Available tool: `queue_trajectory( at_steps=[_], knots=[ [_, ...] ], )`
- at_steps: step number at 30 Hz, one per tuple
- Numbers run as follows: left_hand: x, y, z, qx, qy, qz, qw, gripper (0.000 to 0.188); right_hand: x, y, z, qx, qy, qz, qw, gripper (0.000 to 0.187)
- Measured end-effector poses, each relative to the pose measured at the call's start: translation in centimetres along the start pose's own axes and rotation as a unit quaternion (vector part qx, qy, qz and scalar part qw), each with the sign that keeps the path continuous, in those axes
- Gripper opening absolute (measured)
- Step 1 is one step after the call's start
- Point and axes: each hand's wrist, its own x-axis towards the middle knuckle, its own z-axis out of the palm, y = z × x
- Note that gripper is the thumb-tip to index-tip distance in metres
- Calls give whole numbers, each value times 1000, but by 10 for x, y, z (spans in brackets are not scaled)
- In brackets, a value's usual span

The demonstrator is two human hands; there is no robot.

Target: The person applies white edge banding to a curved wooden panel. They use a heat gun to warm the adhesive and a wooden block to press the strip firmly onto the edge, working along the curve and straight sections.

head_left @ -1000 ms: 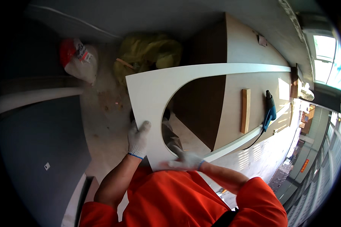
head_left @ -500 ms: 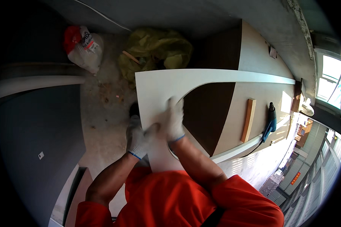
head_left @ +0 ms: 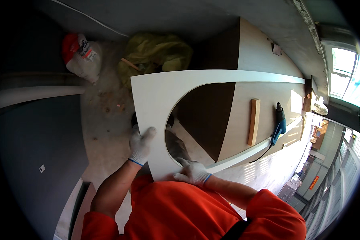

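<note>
A white panel (head_left: 158, 94) with a large arch-shaped cut-out lies in front of me, its two long arms reaching right onto a brown board (head_left: 238, 116). My left hand (head_left: 142, 145), in a white knit glove, grips the panel's left edge with the thumb over the top face; its other fingers are partly hidden. Close to my body, my right hand (head_left: 193, 173), gloved as well, holds the lower part of the panel, fingers at the inner curve and thumb on the face. Through the cut-out my leg shows.
On the board rest a wooden strip (head_left: 254, 122) and a blue heat gun (head_left: 281, 126) with a black cord. A yellow-green plastic bag (head_left: 154, 52) and a red-and-white sack (head_left: 83, 60) stand on the floor beyond. A dark grey panel (head_left: 40, 140) fills the left side.
My right hand has moved from the panel's face near the top of the curve down to its lower part near my body. My left hand stays at the left edge.
</note>
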Motion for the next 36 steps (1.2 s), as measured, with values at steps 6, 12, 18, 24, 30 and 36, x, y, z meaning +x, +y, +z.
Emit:
queue_trajectory(
  at_steps=[6, 12, 18, 24, 30, 36],
  knots=[
    [23, 46, -8, -234, -174, -142, 946, 66, -9, 3, -16, -28, -62, 55, 996, 103],
    [97, 84, 22, -378, -346, -180, 840, 106, -15, 14, -2, -28, 11, 20, 999, 104],
    [95, 71, 40, -447, -355, -178, 802, 114, 0, -26, -29, 42, -114, 98, 988, 123],
    [84, 50, 32, -449, -358, -170, 801, 136, 68, -78, -19, 294, 112, -8, 949, 111],
    [84, 50, 30, -461, -364, -158, 794, 126, -3, -25, -14, 22, -39, 77, 996, 127],
    [73, 48, 21, -421, -342, -179, 821, 101, -46, 33, -17, -187, 4, 92, 978, 119]
  ],
)
